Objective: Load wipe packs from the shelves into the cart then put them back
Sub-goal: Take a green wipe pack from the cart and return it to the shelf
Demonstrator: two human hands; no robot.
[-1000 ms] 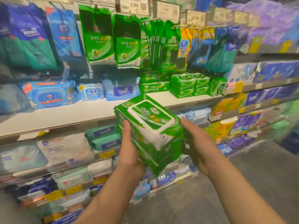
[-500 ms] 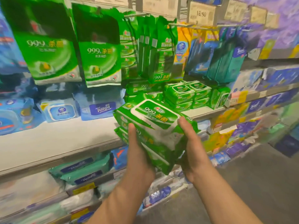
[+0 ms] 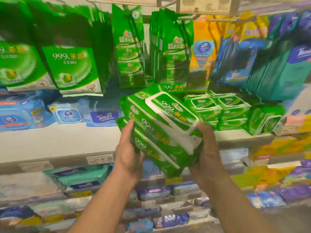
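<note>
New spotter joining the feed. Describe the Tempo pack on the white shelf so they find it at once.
Start at the wide white shelf at chest height, left of the green wipe bundle gripped between the left hand and right hand. At its back runs a row of blue packs; the Tempo pack is the rightmost, nearest the bundle. It alone carries a dark blue label with white "Tempo" lettering.

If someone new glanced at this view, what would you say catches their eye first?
First, the stack of green wipe packs at centre, gripped between the left hand and right hand just in front of the white shelf. Next, the green hanging pouches above it, then the blue Tempo pack at the shelf's back.
</note>
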